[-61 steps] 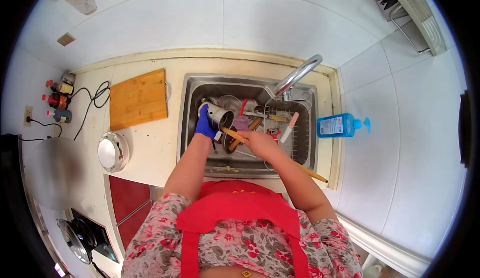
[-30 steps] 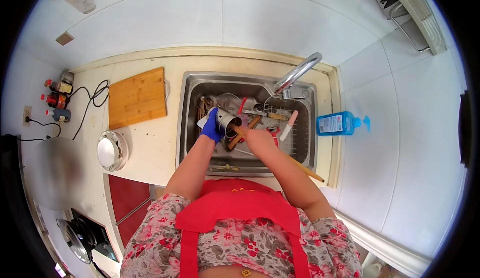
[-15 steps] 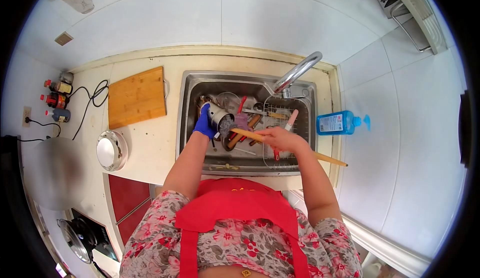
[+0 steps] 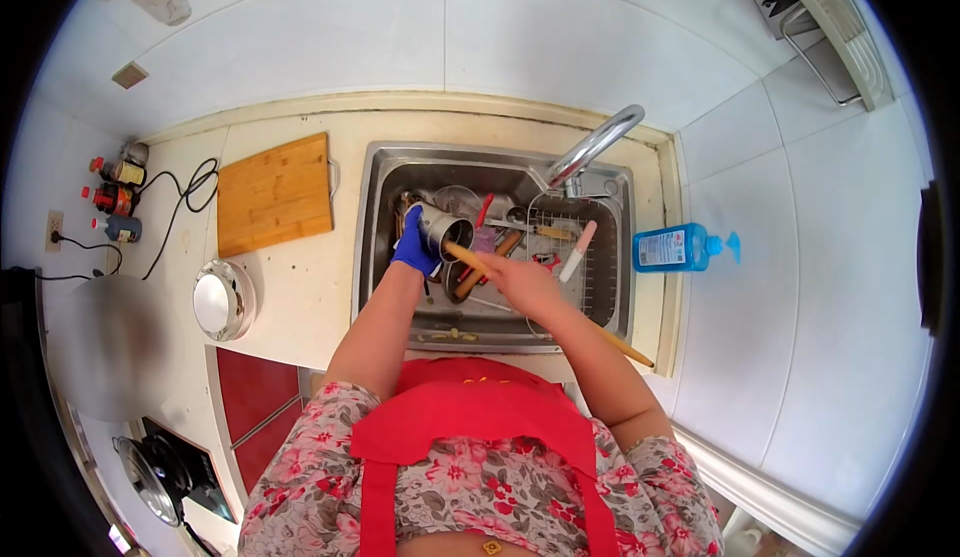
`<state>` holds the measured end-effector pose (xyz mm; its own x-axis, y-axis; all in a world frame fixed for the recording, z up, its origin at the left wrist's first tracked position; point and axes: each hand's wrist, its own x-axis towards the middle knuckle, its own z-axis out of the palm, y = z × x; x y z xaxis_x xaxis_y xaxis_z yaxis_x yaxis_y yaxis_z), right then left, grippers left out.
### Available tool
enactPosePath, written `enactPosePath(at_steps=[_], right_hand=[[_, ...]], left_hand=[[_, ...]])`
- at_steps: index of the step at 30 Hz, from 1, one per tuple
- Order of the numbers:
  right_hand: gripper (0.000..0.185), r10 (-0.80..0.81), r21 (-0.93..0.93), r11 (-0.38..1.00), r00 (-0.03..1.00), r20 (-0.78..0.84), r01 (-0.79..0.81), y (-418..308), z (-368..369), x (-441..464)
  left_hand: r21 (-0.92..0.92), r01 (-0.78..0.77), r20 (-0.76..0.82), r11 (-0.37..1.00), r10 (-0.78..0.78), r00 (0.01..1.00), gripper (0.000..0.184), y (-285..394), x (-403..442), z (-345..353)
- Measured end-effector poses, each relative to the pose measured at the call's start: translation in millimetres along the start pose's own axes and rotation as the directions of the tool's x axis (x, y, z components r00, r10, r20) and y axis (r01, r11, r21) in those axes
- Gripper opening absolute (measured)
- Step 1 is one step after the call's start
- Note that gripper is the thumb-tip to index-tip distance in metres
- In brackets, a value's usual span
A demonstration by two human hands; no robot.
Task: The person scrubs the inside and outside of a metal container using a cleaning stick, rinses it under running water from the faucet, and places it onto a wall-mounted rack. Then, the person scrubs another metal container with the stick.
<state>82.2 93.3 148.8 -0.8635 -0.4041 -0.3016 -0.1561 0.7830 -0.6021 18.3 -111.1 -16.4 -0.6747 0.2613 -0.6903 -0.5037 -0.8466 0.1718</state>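
My left hand point(image 4: 411, 244), in a blue glove, is closed around a metal cup point(image 4: 437, 223) tilted over the left half of the sink, its mouth facing right. Bare, my right hand point(image 4: 517, 283) grips a long wooden stick point(image 4: 628, 349). The stick's left end reaches inside the cup, so its tip is hidden. Below and beside the cup lie wooden-handled utensils point(image 4: 488, 269), a purple cloth point(image 4: 486, 239) and a red-handled tool point(image 4: 485, 207). A wire rack point(image 4: 598, 295) fills the sink's right side, with a pink-and-white-handled utensil point(image 4: 579, 250) on it.
The steel sink point(image 4: 365, 247) has a chrome faucet point(image 4: 598, 144) at its back right. A blue soap bottle point(image 4: 672, 248) lies right of it. On the left counter are a wooden cutting board point(image 4: 275, 195), a round metal container point(image 4: 222, 301), a black cord point(image 4: 181, 197) and several sauce bottles point(image 4: 118, 200).
My right hand has moved left with the stick, pushing its grey scrubber end from the cup's mouth to inside the cup. My left hand and the cup have barely shifted.
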Motion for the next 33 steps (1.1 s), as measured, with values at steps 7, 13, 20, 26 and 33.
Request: enactPosePath(at_steps=[7, 13, 20, 26, 33], right_hand=[[0.034, 0.104, -0.299, 0.946, 0.992, -0.077, -0.123, -3, 10, 16], [0.034, 0.0, -0.219, 0.975, 0.991, 0.131, 0.029, 2, 20, 16], [0.033, 0.159, -0.248, 0.957, 0.987, 0.0, -0.154, -2, 15, 19], [0.031, 0.031, -0.164, 0.986, 1.0, 0.001, -0.03, 6, 15, 18], [0.032, 0.227, -0.163, 0.966, 0.963, 0.145, -0.203, 16, 9, 17]], left_hand=[[-0.006, 0.05, -0.094, 0.999, -0.05, 0.994, 0.055, -17, -11, 13], [0.08, 0.122, -0.046, 0.989, -0.118, 0.992, 0.053, -17, -5, -12], [0.055, 0.096, -0.085, 0.994, -0.091, 0.992, 0.05, -15, -9, -1], [0.05, 0.066, -0.077, 0.997, -0.062, 0.995, 0.05, -17, -10, -1], [0.073, -0.015, -0.06, 0.997, 0.02, 0.998, 0.049, -8, 7, -10]])
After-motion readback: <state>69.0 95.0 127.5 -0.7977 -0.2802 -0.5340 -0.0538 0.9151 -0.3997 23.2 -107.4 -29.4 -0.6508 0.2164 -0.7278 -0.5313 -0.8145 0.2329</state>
